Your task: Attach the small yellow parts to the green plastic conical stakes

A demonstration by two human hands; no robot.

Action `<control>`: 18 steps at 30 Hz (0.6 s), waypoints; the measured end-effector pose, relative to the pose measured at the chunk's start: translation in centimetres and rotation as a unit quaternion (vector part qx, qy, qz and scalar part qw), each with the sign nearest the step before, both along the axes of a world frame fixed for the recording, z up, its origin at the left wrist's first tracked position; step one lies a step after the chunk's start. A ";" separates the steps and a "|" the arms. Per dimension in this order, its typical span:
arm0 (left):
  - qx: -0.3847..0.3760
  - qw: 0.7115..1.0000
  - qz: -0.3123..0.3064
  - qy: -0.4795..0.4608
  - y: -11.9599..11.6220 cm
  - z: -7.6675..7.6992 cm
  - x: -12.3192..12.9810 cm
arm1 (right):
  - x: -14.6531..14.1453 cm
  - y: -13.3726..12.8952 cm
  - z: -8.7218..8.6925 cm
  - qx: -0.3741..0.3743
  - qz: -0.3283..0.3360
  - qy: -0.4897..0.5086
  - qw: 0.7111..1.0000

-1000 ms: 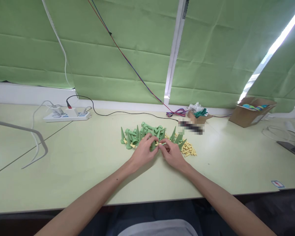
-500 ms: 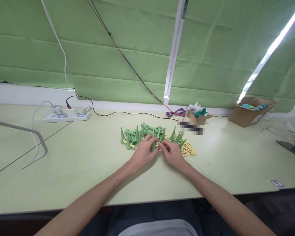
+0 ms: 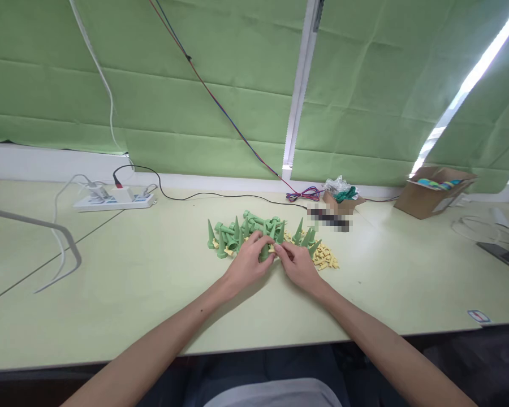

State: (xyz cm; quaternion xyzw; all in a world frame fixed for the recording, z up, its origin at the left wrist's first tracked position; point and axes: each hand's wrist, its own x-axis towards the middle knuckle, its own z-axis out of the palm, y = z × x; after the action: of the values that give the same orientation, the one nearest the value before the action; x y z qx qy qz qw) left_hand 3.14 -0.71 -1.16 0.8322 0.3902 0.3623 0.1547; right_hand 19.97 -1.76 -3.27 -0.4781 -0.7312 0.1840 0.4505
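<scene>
My left hand [image 3: 249, 261] is closed around a green cone [image 3: 263, 252] that stands point up in front of the pile. Pinched at the cone's right side, my right hand [image 3: 297, 265] has its fingertips on a small yellow piece [image 3: 272, 248]. The two hands nearly meet there. Several green cones and spikes [image 3: 254, 218] lie or stand behind and left of my hands, some with yellow pieces at their bases. A heap of small yellow pieces [image 3: 326, 258] spreads to the right of my right hand.
On the pale table [image 3: 152, 305], a white power strip [image 3: 114, 200] lies at the back left, with a black cable running right. A small open box [image 3: 341, 204] and a larger cardboard box [image 3: 428, 195] stand at the back right. A grey bent bar [image 3: 29, 217] crosses the left side.
My right hand's fingertips have shifted very slightly at the yellow piece. My left hand keeps its place on the cone.
</scene>
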 end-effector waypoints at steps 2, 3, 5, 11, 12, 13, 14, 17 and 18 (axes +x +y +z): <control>0.000 1.000 0.007 0.000 0.0 0.0 0.0 | 0.0 0.0 0.0 -0.010 0.002 0.011 1.000; 0.001 1.000 0.009 0.000 0.0 0.0 0.0 | 0.0 -0.1 -0.1 -0.014 0.007 0.017 1.000; 0.004 1.000 0.011 -0.001 0.1 0.0 0.0 | 0.0 -0.1 -0.1 -0.016 0.020 0.022 0.999; 0.005 1.000 0.006 0.000 0.1 -0.2 0.0 | 0.1 -0.1 -0.2 -0.004 0.028 0.013 1.000; 0.005 1.000 0.005 0.000 0.1 -0.2 0.0 | 0.1 -0.1 -0.2 -0.001 0.024 0.011 1.000; 0.005 1.000 0.003 0.000 0.1 -0.2 0.0 | 0.1 -0.1 -0.2 0.002 0.021 0.010 1.000; 0.005 1.000 0.001 -0.001 0.0 -0.2 0.0 | 0.1 -0.1 -0.2 0.006 0.019 0.010 1.000; 0.002 1.000 -0.003 0.000 0.0 -0.2 0.0 | 0.1 0.0 -0.2 0.014 0.017 0.011 1.000; 0.000 1.000 -0.004 0.000 0.0 -0.2 0.0 | 0.1 0.0 -0.2 0.015 0.017 0.010 1.000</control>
State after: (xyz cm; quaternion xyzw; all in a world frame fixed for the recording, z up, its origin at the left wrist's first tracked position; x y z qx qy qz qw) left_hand 3.13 -0.72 -1.36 0.8339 0.3867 0.3613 0.1563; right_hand 20.06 -1.74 -3.44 -0.4569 -0.7371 0.1857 0.4620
